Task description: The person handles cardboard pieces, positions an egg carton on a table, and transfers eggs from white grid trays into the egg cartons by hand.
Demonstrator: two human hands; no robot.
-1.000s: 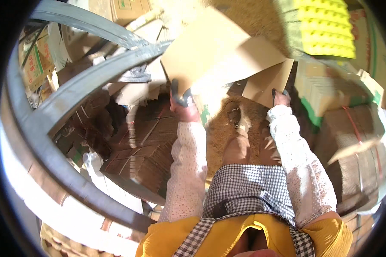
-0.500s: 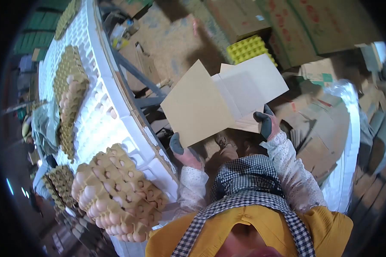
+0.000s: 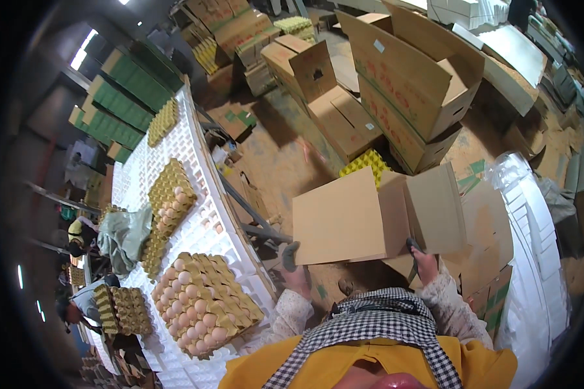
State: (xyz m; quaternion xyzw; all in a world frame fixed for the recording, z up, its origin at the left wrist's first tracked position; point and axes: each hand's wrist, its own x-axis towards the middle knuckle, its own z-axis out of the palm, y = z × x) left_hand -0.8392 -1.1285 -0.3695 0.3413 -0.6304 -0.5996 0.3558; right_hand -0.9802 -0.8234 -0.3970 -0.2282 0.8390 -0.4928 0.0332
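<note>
I hold a brown cardboard box (image 3: 363,217) in front of my chest, its flaps spread open and its plain side toward me. My left hand (image 3: 296,271), in a grey-tipped glove, grips its lower left edge. At its lower right edge my right hand (image 3: 423,260) grips it too, under the right flap. To my left a stack of egg trays (image 3: 204,303) filled with brown eggs lies on a long white grid table (image 3: 201,214).
More egg tray stacks (image 3: 169,198) lie further along the table. Open cardboard boxes (image 3: 409,84) stand on the dusty floor ahead, with a yellow tray (image 3: 365,162) beside them. White sheets (image 3: 532,253) lean at the right. Other people (image 3: 84,298) work at the far left.
My view has swung left and up, bringing the white table and egg stacks closer. The box has stayed in both hands and now sits lower, flaps toward the right.
</note>
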